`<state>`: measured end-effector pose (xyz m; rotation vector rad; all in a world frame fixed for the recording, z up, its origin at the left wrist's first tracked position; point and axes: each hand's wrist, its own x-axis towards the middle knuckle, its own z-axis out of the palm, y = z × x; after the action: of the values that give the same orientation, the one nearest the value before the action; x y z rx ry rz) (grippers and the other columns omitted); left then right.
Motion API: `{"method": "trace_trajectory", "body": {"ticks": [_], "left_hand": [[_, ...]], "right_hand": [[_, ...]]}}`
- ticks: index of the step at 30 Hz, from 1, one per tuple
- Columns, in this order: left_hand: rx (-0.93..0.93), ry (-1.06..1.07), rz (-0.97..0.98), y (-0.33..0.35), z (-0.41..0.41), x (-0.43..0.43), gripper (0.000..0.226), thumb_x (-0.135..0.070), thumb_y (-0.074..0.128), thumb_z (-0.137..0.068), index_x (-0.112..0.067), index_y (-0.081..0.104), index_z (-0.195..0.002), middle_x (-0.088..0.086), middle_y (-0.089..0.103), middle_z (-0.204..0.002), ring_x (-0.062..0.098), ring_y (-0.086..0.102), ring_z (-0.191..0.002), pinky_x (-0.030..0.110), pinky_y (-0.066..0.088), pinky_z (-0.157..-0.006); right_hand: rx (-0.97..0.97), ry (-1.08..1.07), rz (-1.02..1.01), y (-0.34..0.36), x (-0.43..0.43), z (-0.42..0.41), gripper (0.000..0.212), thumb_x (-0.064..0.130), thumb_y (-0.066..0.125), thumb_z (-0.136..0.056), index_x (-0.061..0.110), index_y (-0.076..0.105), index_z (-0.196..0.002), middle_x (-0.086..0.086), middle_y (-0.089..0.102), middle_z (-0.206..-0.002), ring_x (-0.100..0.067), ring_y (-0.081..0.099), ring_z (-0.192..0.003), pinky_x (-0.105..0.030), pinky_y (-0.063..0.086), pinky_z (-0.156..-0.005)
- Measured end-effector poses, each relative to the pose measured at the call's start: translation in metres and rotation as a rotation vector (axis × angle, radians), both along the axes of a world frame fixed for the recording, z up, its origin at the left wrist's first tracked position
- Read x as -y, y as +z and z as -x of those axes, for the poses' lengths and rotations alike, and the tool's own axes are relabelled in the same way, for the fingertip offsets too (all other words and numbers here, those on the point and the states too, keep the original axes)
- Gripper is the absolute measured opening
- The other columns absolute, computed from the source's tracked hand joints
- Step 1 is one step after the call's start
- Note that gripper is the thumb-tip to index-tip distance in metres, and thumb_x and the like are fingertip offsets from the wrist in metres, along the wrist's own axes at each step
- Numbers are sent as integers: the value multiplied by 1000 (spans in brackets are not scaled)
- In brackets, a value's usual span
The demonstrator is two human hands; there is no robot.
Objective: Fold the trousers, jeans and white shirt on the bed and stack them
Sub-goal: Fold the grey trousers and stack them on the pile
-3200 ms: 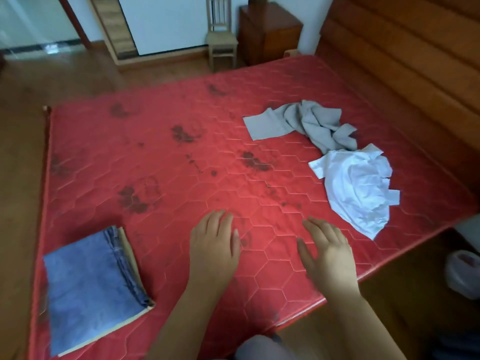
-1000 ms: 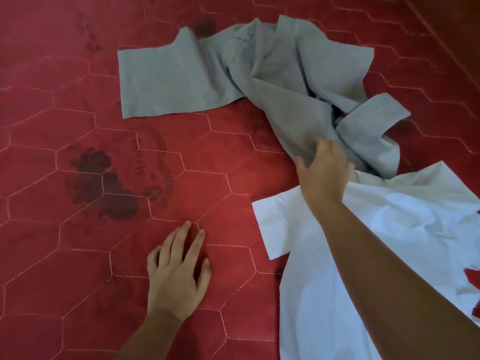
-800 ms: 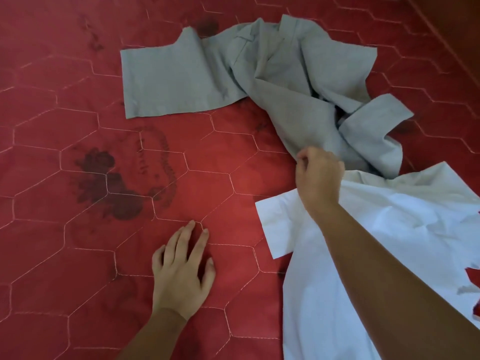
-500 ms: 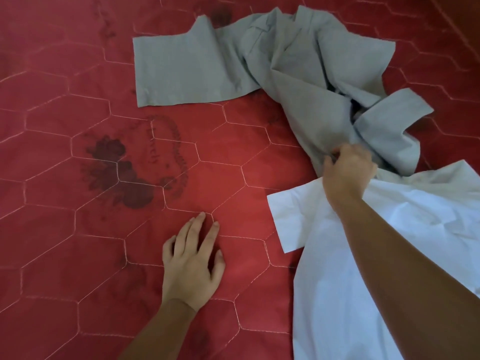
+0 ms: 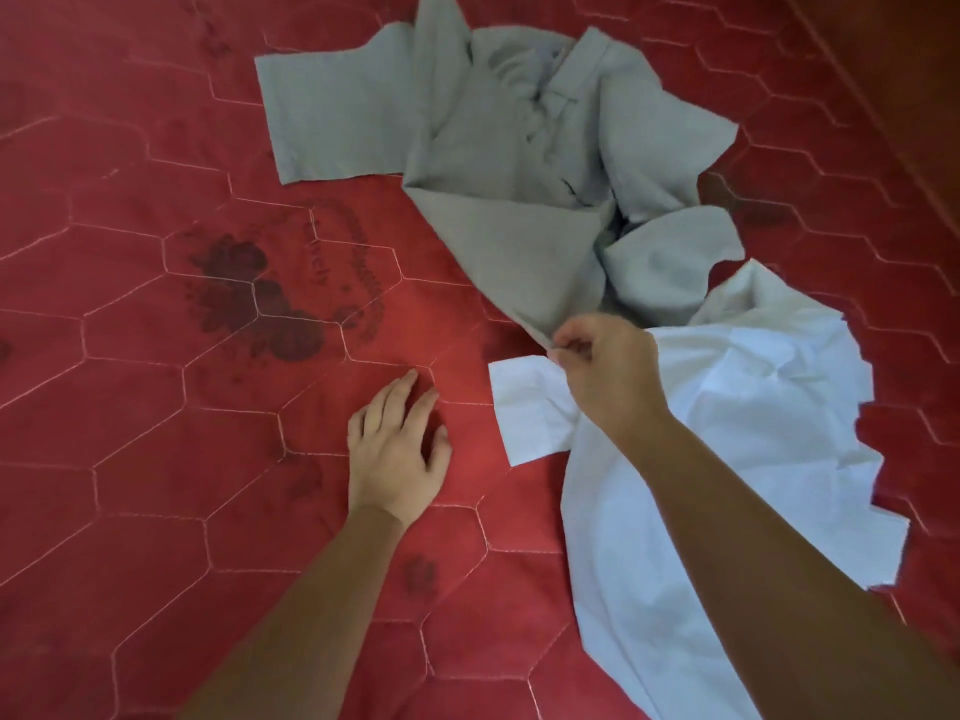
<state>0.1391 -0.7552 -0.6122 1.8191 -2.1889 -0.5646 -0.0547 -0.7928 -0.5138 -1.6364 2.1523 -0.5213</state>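
Grey trousers (image 5: 493, 148), crumpled on the bed (image 5: 130, 485), were pinched by the right grip (image 5: 608, 376); the left grip (image 5: 395, 454) lay flat, empty.

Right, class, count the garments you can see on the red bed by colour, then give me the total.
Grey: 1, the grey trousers, pinched at one edge by the right hand.
White: 1, the white shirt, lying crumpled beside them.
Total: 2 garments.
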Motion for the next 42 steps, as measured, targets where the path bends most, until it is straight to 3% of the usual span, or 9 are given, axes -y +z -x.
{"method": "trace_trajectory", "body": {"ticks": [3,8,13,19,25,28,31,34,42], "left_hand": [[-207,98,13,19,-27,-30,42,-29,40,-83,-6,63,-110,13,57,-126,28,52,-114,39,38,-97],[-379,109,199,89,-88,-91,31,-23,44,-84,-14,52,-113,11,56,-124,18,47,-115,32,35,-99],[-312,185,316,163,-177,-105,35,-23,43,-86,-10,51,-117,12,55,-126,18,44,-117,38,35,-98],[-272,287,288,205,-307,-157,43,-26,38,-89,-3,53,-123,13,54,-127,19,42,-120,37,32,-103],[-196,435,214,200,-417,-237,47,-29,37,-88,1,55,-119,17,57,-123,25,46,-114,36,34,-99],[-136,491,76,178,-436,-263,51,-35,34,-87,0,57,-118,17,58,-122,32,50,-112,38,35,-98],[-81,490,-40,154,-435,-278,53,-36,31,-85,-2,59,-116,17,58,-121,35,52,-111,42,38,-96],[-57,479,-136,135,-424,-280,57,-37,28,-81,-5,59,-117,16,55,-126,34,50,-115,45,39,-97],[-19,417,-148,105,-395,-219,54,-35,30,-83,-1,60,-114,18,58,-121,36,55,-111,45,42,-94]], "right_hand": [[44,1,-48,19,-30,-16,6,4,65,-78,6,70,-82,-10,70,-86,-30,62,-84,-43,47,-85],[156,72,7,67,-40,-89,8,3,63,-79,6,69,-84,-7,69,-88,-20,58,-81,-28,43,-81],[440,137,43,136,-55,-183,15,-1,64,-78,14,63,-75,6,60,-68,1,52,-58,-8,40,-63],[798,216,-112,164,-139,-321,35,-10,64,-75,23,55,-65,3,58,-61,6,54,-51,-5,40,-59],[980,278,-443,114,-238,-451,12,-4,68,-77,8,67,-76,-11,65,-67,0,59,-64,-13,47,-70],[898,292,-528,79,-262,-467,11,2,64,-82,5,70,-90,-7,70,-90,-11,65,-87,-23,48,-84],[837,199,-493,57,-256,-445,17,1,60,-85,1,65,-101,-5,66,-92,0,61,-77,-10,44,-71],[581,167,-362,44,-234,-415,23,6,60,-85,6,63,-108,-8,64,-106,-14,60,-92,-17,39,-76],[217,205,-171,16,-164,-358,35,12,61,-86,4,54,-120,-13,52,-120,-26,46,-116,-18,28,-93]]}}
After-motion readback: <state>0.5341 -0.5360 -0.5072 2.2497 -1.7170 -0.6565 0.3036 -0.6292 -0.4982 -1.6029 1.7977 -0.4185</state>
